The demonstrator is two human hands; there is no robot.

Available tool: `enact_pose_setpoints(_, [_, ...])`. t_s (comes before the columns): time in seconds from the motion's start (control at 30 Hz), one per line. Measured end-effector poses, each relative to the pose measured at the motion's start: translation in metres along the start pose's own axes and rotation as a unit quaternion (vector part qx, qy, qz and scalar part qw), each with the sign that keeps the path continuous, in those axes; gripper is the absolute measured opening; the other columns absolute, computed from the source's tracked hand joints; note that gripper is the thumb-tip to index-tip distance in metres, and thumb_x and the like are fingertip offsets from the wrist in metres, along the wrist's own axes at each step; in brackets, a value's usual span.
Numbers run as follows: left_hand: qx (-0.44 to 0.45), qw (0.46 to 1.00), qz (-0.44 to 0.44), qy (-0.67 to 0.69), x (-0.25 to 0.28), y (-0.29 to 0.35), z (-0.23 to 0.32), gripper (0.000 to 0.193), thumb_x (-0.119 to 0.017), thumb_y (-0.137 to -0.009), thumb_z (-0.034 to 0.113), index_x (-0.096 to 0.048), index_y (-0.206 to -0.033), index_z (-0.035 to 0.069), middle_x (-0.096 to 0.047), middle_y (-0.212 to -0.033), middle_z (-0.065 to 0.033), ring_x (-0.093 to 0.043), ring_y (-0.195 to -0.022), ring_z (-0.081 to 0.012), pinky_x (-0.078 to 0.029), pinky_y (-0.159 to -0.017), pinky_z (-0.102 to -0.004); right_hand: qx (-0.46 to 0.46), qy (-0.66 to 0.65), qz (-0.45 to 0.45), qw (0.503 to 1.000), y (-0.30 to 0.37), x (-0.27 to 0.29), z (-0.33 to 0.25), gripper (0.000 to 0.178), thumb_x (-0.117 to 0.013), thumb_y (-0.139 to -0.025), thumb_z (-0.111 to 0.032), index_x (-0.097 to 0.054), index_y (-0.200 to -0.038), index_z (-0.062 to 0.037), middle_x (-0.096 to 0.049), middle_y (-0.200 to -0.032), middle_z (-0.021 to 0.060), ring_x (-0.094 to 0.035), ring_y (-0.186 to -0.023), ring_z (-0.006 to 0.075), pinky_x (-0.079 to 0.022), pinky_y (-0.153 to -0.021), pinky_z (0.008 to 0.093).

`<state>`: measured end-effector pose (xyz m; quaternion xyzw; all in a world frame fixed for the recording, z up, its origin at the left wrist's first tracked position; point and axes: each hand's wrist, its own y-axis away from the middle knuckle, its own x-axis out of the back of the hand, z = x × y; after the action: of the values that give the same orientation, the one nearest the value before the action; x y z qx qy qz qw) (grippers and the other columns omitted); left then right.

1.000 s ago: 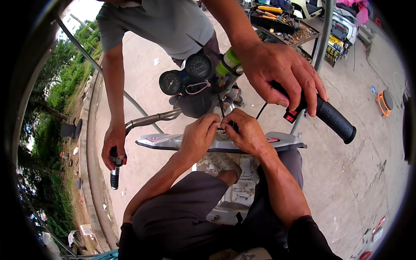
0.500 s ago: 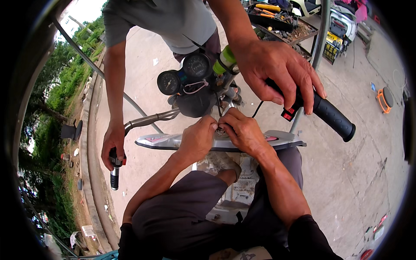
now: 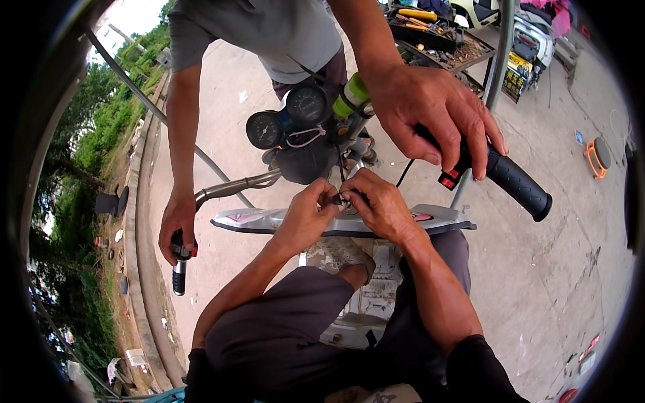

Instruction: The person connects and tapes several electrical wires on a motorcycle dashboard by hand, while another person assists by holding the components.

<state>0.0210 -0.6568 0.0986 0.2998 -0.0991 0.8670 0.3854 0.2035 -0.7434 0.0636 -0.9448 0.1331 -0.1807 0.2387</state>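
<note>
My left hand (image 3: 309, 216) and my right hand (image 3: 381, 207) meet over the middle of a silver-grey body panel (image 3: 255, 220) of a motorised vehicle. Their fingertips pinch a small dark piece (image 3: 338, 199), too small to identify; my fingers cover most of it. Just beyond stand the steering column and a bent metal handlebar (image 3: 235, 185). Two round gauges (image 3: 306, 104) sit over a dark housing, with a pale cord looped in front. Facing me, another person rests one hand (image 3: 433, 111) beside the black grip at right and the other (image 3: 177, 225) on the left grip.
A light green bottle-like object (image 3: 351, 95) is strapped by the gauges. Metal poles (image 3: 498, 60) rise on both sides. A tool tray (image 3: 423, 30) and a parked scooter (image 3: 533, 41) stand at far right. An orange-rimmed round object (image 3: 596, 158) lies on concrete; a kerb and bushes line the left.
My fingertips have parted slightly, and the small dark piece now shows between them. The other person's hands stay at the handlebar; the view has shifted a little.
</note>
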Motion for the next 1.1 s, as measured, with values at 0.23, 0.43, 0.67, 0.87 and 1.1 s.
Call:
enact_pose_setpoints(0.23, [0.014, 0.998, 0.042, 0.037, 0.0, 0.002, 0.015, 0.015, -0.06, -0.107, 0.017, -0.06, -0.104, 0.003, -0.062, -0.085, 0.0009, -0.052, -0.071, -0.0045, -0.044, -0.062, -0.0223, -0.006, 0.007, 0.0, 1.0, 0.002, 0.006, 0.007, 0.01, -0.068, -0.092, -0.006, -0.068, -0.102, -0.0057, -0.063, -0.097, 0.0121, -0.066, -0.086, 0.0374, -0.052, -0.075, 0.0455])
enact_pose_setpoints(0.43, [0.04, 0.992, 0.064, 0.099, -0.001, -0.001, 0.016, 0.017, -0.059, -0.107, 0.018, -0.063, -0.098, 0.005, -0.062, -0.077, 0.0012, -0.053, -0.066, -0.0044, -0.044, -0.057, -0.021, -0.009, -0.005, -0.005, 1.0, 0.001, 0.002, 0.006, 0.009, -0.069, -0.09, -0.008, -0.07, -0.099, -0.0061, -0.064, -0.096, 0.0102, -0.066, -0.082, 0.0353, -0.053, -0.073, 0.0445])
enact_pose_setpoints(0.67, [0.12, 0.976, 0.084, 0.164, 0.005, -0.003, 0.012, 0.011, -0.063, -0.103, 0.014, -0.063, -0.095, 0.006, -0.06, -0.072, 0.002, -0.05, -0.059, -0.0036, -0.038, -0.051, -0.0211, 0.041, 0.043, -0.001, 0.998, -0.002, -0.011, 0.004, 0.009, -0.069, -0.088, -0.008, -0.07, -0.096, -0.004, -0.063, -0.092, 0.0098, -0.067, -0.077, 0.0317, -0.054, -0.068, 0.0408])
enact_pose_setpoints(0.87, [0.059, 0.985, 0.082, 0.138, 0.012, 0.003, 0.005, 0.003, -0.063, -0.101, 0.006, -0.061, -0.1, 0.004, -0.059, -0.073, 0.0029, -0.049, -0.061, -0.0029, -0.036, -0.053, -0.0214, 0.023, 0.034, 0.004, 0.999, 0.0, -0.02, -0.001, 0.009, -0.07, -0.086, -0.008, -0.071, -0.094, -0.0053, -0.064, -0.091, 0.0095, -0.067, -0.078, 0.0337, -0.054, -0.068, 0.0432])
enact_pose_setpoints(1.1, [-0.127, 0.984, 0.094, -0.088, 0.018, 0.01, 0.004, 0.009, -0.063, -0.102, 0.008, -0.062, -0.106, -0.001, -0.064, -0.081, -0.0091, -0.06, -0.073, -0.013, -0.047, -0.064, -0.0302, -0.01, 0.014, 0.036, 0.999, -0.002, -0.02, -0.003, 0.009, -0.07, -0.088, -0.008, -0.072, -0.096, -0.0062, -0.064, -0.091, 0.0098, -0.068, -0.078, 0.034, -0.055, -0.068, 0.0427])
